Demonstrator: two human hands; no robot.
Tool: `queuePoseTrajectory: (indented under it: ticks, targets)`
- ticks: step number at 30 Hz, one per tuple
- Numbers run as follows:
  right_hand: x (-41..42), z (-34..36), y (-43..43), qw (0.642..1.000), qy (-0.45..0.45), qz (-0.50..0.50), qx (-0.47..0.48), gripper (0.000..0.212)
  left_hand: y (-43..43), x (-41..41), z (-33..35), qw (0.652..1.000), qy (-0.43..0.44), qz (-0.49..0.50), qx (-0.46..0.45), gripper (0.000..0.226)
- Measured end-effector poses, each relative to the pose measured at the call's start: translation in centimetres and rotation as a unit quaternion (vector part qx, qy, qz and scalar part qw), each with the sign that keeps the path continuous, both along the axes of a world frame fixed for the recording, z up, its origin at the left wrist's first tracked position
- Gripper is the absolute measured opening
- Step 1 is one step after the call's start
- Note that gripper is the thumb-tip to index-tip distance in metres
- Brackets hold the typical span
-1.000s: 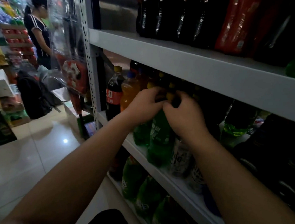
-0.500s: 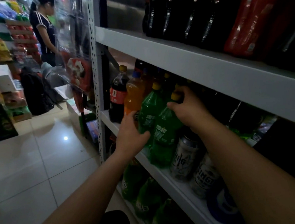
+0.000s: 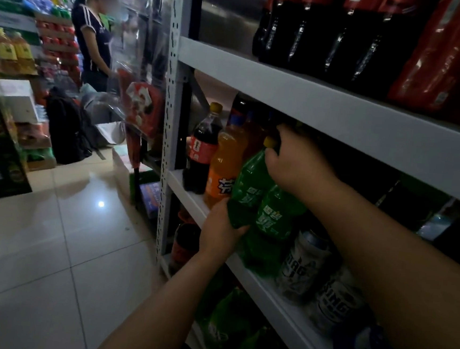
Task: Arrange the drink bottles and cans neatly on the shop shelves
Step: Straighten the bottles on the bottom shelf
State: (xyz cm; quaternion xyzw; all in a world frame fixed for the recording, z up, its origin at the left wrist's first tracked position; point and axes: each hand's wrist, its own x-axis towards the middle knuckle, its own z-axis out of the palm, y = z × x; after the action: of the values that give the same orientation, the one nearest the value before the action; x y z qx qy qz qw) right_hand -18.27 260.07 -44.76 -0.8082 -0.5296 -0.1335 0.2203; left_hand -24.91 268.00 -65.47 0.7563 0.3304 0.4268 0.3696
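Head view: left hand [image 3: 220, 229] moved down from caps, now grasps green bottle [image 3: 250, 187] base; right hand [image 3: 296, 163] grips its top; 2-handed straightening likely underway.

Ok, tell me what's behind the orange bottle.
Behind the orange bottle stands a second orange one, then a dark bottle. Further back the row is hidden by shadow and by the right hand.
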Motion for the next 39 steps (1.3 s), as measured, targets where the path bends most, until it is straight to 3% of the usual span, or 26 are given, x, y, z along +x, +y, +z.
queuePoseTrajectory:
  ticks: [3, 6, 12, 15, 18, 21, 28, 34, 39]
  targets:
    - [0.1, 0.5, 2.3, 0.996, -0.042, -0.004, -0.079, 0.037, 1.1, -0.6, 0.0, 0.997, -0.022, -0.063, -0.031, 0.058]
    - [0.2, 0.9, 3.2, 0.99, -0.039, -0.009, -0.136, 0.034, 3.1, -1.2, 0.0, 0.988, 0.042, -0.139, -0.053, 0.069]
    - [0.8, 1.8, 3.6, 0.986, -0.08, 0.008, -0.148, 0.024, 4.8, -2.2, -0.1, 0.971, 0.076, -0.223, -0.05, 0.072]
    - [0.8, 1.5, 4.0, 0.988, -0.053, 0.007, -0.145, 0.022, 4.7, -2.6, -0.7, 0.981, 0.043, -0.188, -0.036, 0.066]
    - [1.1, 1.0, 4.2, 0.991, -0.006, -0.007, -0.134, 0.023, 4.7, -2.9, -1.0, 0.999, -0.036, -0.034, -0.015, 0.05]
    - [1.2, 1.0, 4.1, 0.992, 0.007, -0.002, -0.129, 0.029, 5.6, -2.7, 0.1, 0.991, -0.094, 0.091, -0.028, 0.031]
    - [-0.6, 1.6, 6.7, 0.996, -0.007, 0.019, -0.089, 0.03, 6.9, -0.1, 4.7, 0.989, -0.054, 0.141, 0.004, 0.063]
    - [-1.5, 2.4, 10.9, 0.981, -0.024, 0.074, -0.175, 0.034, 7.0, 0.5, 3.5, 0.984, 0.06, 0.168, 0.023, 0.072]
    - [-0.5, 3.1, 12.4, 0.983, 0.003, 0.049, -0.174, 0.028, 7.9, 0.0, 2.1, 0.997, -0.018, 0.073, 0.011, 0.055]
